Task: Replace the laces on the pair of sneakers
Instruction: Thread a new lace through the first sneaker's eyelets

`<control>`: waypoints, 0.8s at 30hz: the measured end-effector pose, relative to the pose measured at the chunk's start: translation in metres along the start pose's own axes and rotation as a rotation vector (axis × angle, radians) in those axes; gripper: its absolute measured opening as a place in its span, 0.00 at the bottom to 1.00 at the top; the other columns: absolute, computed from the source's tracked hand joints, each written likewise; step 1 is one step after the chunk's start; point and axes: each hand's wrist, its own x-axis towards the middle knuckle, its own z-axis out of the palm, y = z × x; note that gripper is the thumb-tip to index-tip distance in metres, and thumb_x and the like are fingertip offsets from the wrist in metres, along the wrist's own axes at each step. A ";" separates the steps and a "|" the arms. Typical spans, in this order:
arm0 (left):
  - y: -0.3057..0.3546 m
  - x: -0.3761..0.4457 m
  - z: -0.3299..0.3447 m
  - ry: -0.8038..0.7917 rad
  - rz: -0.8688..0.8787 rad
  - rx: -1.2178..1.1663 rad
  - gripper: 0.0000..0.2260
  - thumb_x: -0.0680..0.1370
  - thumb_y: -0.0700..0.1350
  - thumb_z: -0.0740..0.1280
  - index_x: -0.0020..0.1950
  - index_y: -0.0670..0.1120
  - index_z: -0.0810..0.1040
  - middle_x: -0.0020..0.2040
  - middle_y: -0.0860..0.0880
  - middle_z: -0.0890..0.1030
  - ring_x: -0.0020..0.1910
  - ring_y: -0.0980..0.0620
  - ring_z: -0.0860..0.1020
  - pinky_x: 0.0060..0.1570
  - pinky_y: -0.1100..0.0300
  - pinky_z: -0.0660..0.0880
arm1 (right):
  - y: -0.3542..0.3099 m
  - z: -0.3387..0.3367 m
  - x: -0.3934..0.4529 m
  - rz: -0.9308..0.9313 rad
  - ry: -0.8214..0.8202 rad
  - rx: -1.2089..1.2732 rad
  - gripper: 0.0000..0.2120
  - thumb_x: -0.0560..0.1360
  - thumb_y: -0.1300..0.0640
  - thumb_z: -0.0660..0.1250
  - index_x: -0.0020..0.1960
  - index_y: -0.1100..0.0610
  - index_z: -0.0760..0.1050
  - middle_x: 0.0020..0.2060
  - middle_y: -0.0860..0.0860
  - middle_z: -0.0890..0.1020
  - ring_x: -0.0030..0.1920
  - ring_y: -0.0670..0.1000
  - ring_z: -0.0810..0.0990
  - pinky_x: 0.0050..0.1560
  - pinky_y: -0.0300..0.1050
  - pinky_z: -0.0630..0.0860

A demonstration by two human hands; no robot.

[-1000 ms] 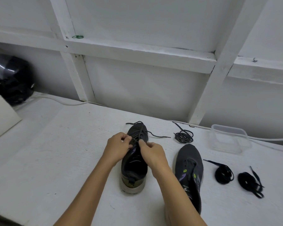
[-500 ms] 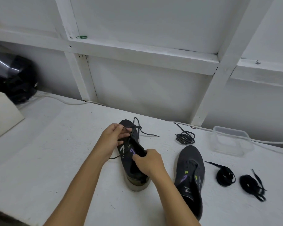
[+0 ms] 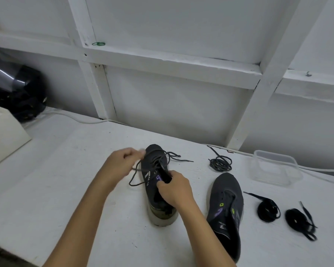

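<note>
The left hand (image 3: 123,166) is smeared by motion, so its grip on the lace (image 3: 158,162) cannot be read finger by finger; the right hand (image 3: 175,189) covers the near collar of the laced sneaker (image 3: 152,182). At 5 o'clock the right forearm hides the heel of the second sneaker (image 3: 228,207); at 9 o'clock the frame edge cuts off a dark helmet-like object (image 3: 17,93) and a white box (image 3: 6,135); the far-right lace bundle (image 3: 299,222) is blurred.

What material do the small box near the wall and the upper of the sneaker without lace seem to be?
Box: probably clear plastic, slightly glossy, since the table shows through its walls. Unlaced sneaker: its dark upper looks like matte woven or knitted fabric; no shine, soft surface. The weave itself is too small to confirm.
</note>
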 end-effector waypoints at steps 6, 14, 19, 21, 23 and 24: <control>-0.020 -0.007 0.021 -0.070 0.049 0.433 0.08 0.76 0.54 0.72 0.37 0.57 0.83 0.31 0.56 0.76 0.34 0.58 0.75 0.34 0.65 0.67 | -0.005 0.004 0.001 -0.010 0.054 -0.086 0.18 0.75 0.41 0.69 0.57 0.52 0.76 0.50 0.49 0.81 0.48 0.52 0.80 0.42 0.44 0.74; -0.009 -0.001 0.040 0.068 0.197 0.513 0.05 0.75 0.55 0.72 0.43 0.56 0.81 0.26 0.58 0.71 0.29 0.59 0.71 0.31 0.63 0.66 | -0.003 0.005 0.001 -0.011 0.084 -0.060 0.11 0.76 0.44 0.69 0.50 0.51 0.76 0.41 0.47 0.79 0.38 0.47 0.76 0.32 0.39 0.68; -0.016 0.005 0.053 0.030 0.153 0.599 0.02 0.75 0.52 0.73 0.47 0.57 0.84 0.34 0.64 0.74 0.37 0.62 0.74 0.33 0.67 0.68 | -0.002 0.005 0.001 -0.020 0.091 -0.047 0.13 0.76 0.43 0.68 0.51 0.53 0.78 0.43 0.49 0.81 0.39 0.49 0.79 0.32 0.40 0.70; -0.017 0.005 0.053 0.014 0.155 0.577 0.02 0.76 0.49 0.72 0.43 0.56 0.82 0.32 0.63 0.74 0.36 0.61 0.74 0.31 0.70 0.66 | -0.002 0.005 0.001 -0.019 0.087 -0.053 0.13 0.76 0.44 0.69 0.50 0.53 0.78 0.43 0.50 0.81 0.40 0.51 0.80 0.34 0.41 0.71; -0.015 0.004 0.048 -0.007 0.150 0.384 0.05 0.76 0.47 0.72 0.40 0.52 0.82 0.27 0.60 0.73 0.30 0.62 0.72 0.28 0.73 0.64 | -0.001 0.006 0.001 -0.013 0.083 -0.070 0.13 0.76 0.44 0.68 0.51 0.53 0.78 0.43 0.49 0.80 0.40 0.51 0.79 0.33 0.41 0.71; -0.011 0.004 0.043 0.000 0.133 0.249 0.05 0.75 0.47 0.73 0.39 0.51 0.83 0.27 0.58 0.72 0.28 0.61 0.70 0.28 0.72 0.65 | -0.001 0.006 0.001 -0.006 0.085 -0.076 0.13 0.76 0.44 0.68 0.52 0.53 0.78 0.42 0.48 0.79 0.38 0.49 0.78 0.32 0.40 0.70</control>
